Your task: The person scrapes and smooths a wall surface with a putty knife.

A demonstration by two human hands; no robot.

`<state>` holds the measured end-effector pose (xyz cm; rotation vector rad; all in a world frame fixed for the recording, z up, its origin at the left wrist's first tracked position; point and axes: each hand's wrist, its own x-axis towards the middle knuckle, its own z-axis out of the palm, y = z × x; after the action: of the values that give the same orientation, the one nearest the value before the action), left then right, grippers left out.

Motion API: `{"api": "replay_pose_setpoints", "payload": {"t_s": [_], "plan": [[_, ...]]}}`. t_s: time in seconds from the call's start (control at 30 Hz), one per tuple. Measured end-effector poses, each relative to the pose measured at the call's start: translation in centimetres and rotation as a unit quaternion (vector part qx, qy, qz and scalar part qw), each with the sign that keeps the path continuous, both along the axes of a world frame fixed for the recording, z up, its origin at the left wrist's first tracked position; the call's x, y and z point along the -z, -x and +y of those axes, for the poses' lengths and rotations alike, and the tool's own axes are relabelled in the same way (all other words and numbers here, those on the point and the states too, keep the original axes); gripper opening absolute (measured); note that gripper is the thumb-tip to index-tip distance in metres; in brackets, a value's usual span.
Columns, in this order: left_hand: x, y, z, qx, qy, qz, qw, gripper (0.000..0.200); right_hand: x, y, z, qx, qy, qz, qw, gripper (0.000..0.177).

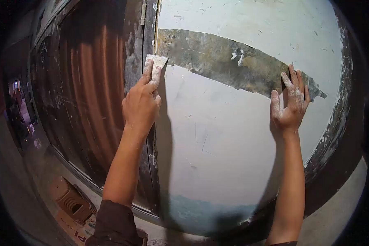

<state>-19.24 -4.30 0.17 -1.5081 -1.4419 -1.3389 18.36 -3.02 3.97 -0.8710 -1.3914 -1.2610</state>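
Observation:
My left hand [142, 102] is closed around a scraper [159, 61], with two powder-dusted fingers laid along its flat, whitish blade. The blade is at the left edge of the wall, beside the dark wooden frame; the handle is hidden in my palm. A rough grey-brown strip [221, 55] runs across the pale wall panel [221, 127] from the blade toward the right. On the strip's right end my right hand [291, 104] rests with spread fingers, holding nothing. White powder coats its fingertips.
To the left stands a dark wooden frame [136, 53] with a hinge and a reddish-brown curtain [95, 82]. Brown plastic stools [74, 199] and a printed cardboard box [71, 227] are on the floor at lower left. Worn dark trim [336, 131] borders the panel's right side.

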Motion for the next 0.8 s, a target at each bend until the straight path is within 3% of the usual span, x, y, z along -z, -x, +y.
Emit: {"api": "replay_pose_setpoints", "payload": {"t_s": [0.47, 0.53, 0.63, 0.7, 0.73, 0.8], "plan": [[0.0, -0.4, -0.1, -0.006, 0.058, -0.020, 0.998, 0.057, 0.0, 0.1, -0.1, 0.005, -0.008, -0.005, 1.000, 0.053], [0.5, -0.1, 0.8, -0.001, 0.005, 0.002, 1.000, 0.054, -0.1, 0.2, 0.0, 0.004, -0.006, -0.003, 1.000, 0.053], [0.8, 0.1, 0.6, 0.076, -0.033, -0.008, 0.996, 0.057, -0.1, 0.5, -0.5, 0.011, -0.004, 0.009, 1.000, 0.051], [1.6, 0.6, 1.7, 0.182, -0.147, -0.001, 0.972, 0.058, 0.1, 0.2, -0.1, 0.024, 0.006, 0.010, 1.000, 0.050], [1.6, 0.3, 1.2, 0.189, -0.152, -0.001, 0.970, 0.058, 0.1, 0.2, -0.2, 0.011, 0.014, 0.010, 1.000, 0.050], [1.3, -0.4, -0.5, 0.306, 0.007, -0.193, 0.932, 0.053, 0.3, 0.6, -0.7, 0.036, 0.034, 0.026, 0.998, 0.048]]}}
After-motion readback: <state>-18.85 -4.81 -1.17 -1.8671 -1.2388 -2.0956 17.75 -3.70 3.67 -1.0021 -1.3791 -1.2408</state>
